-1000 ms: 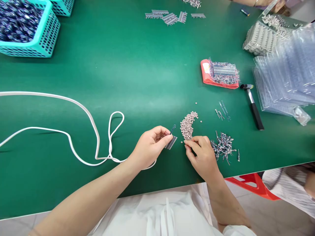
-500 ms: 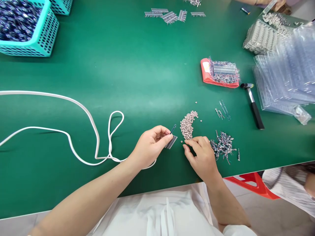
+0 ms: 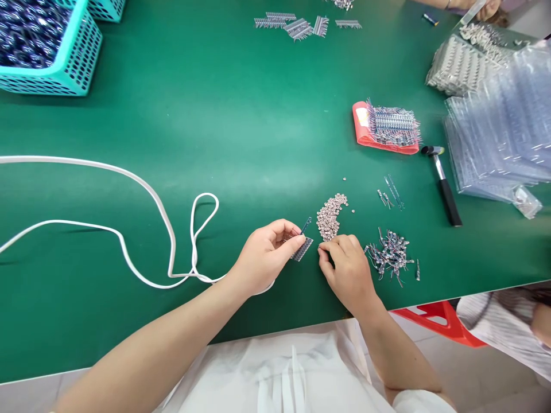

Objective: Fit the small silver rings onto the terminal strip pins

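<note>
Pinched in my left hand [image 3: 269,255] is a small strip of metal pins [image 3: 303,250], with a thin dark blue piece [image 3: 306,224] sticking up from the same fingers. My right hand [image 3: 348,268] is closed at thumb and forefinger, its tips at the lower end of a pile of tiny round metal pieces [image 3: 329,219]. Something very small may be between those tips, too small to name. Right of that hand lies a heap of small dark wired parts [image 3: 391,253]. A few thin loose parts [image 3: 394,192] rest above the heap.
A black-handled hammer [image 3: 447,195] lies right of a red band with pin strips [image 3: 387,127]. Stacked clear plastic trays [image 3: 495,132] stand at the right. A white cable [image 3: 167,246] loops left. Turquoise baskets [image 3: 75,66] and more pin strips [image 3: 297,27] are farther back. A co-worker's hand [image 3: 488,8] shows top right.
My right hand has moved slightly left, and its thumb and forefinger have come together beside the pile. My left hand still holds the strip, almost unmoved.
</note>
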`<state>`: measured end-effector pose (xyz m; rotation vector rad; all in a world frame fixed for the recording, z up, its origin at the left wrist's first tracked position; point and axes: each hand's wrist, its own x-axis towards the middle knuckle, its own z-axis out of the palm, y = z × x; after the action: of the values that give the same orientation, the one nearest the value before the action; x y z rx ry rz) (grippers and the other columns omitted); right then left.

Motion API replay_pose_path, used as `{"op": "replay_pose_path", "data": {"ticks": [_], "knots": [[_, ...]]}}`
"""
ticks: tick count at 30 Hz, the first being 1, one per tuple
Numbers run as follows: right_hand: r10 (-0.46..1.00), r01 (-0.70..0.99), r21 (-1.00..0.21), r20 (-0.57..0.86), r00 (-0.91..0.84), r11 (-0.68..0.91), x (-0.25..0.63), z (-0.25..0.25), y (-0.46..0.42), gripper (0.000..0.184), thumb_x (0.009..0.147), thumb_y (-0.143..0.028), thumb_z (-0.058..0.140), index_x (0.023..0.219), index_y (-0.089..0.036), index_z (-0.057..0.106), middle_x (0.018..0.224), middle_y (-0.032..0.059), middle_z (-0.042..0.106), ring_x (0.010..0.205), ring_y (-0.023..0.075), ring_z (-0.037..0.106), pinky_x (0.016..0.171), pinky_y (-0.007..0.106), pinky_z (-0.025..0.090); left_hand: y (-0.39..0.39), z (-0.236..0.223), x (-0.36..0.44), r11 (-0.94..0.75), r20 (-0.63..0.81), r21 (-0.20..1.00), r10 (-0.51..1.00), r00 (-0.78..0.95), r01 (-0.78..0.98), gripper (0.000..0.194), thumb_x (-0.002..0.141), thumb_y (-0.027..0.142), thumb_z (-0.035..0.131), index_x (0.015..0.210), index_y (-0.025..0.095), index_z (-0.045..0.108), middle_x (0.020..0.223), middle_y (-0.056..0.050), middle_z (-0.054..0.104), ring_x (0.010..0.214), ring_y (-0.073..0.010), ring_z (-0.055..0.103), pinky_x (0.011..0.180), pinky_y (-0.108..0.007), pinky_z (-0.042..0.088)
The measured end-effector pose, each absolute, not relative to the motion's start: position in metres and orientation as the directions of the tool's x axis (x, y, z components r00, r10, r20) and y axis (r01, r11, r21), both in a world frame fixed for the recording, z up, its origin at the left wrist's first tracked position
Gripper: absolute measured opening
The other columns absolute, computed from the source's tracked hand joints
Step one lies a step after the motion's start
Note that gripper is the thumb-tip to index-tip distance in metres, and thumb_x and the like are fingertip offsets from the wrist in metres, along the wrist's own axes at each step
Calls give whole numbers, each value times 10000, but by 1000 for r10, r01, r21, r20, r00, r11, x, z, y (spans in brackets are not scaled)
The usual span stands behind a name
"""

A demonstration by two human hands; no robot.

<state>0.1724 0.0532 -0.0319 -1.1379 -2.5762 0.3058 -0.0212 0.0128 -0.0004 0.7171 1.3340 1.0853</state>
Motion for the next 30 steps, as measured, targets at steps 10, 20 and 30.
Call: {"op": "replay_pose_path", "data": {"ticks": [10, 20, 30], "knots": [[763, 681, -347, 236, -602, 644, 178, -30, 51, 147, 912, -129, 529, 994, -200, 628, 887, 75, 627, 831, 225, 527, 712, 369, 446, 13, 1, -21, 375, -403, 899, 911, -90, -225, 129, 832, 281, 654, 819, 167, 593, 760, 14, 602, 708, -119, 565, 676, -235, 472], [760, 711, -272, 204, -617, 649, 172, -30, 48, 103, 929, -178, 552, 909, -176, 653, 814, 65, 623, 789, 208, 530, 716, 349, 440, 15, 2, -21, 375, -403, 898, 911, -90, -229, 132, 834, 276, 656, 823, 161, 592, 763, 15, 597, 713, -115, 558, 683, -238, 469], [739, 692, -262, 283, -611, 673, 166, -31, 55, 131, 861, -116, 569, 763, -186, 620, 738, 49, 606, 735, 196, 516, 677, 339, 438, 11, 0, -23, 376, -397, 895, 917, -45, -237, 142, 847, 297, 648, 835, 164, 601, 897, -39, 655, 830, -162, 606, 762, -297, 485]]}}
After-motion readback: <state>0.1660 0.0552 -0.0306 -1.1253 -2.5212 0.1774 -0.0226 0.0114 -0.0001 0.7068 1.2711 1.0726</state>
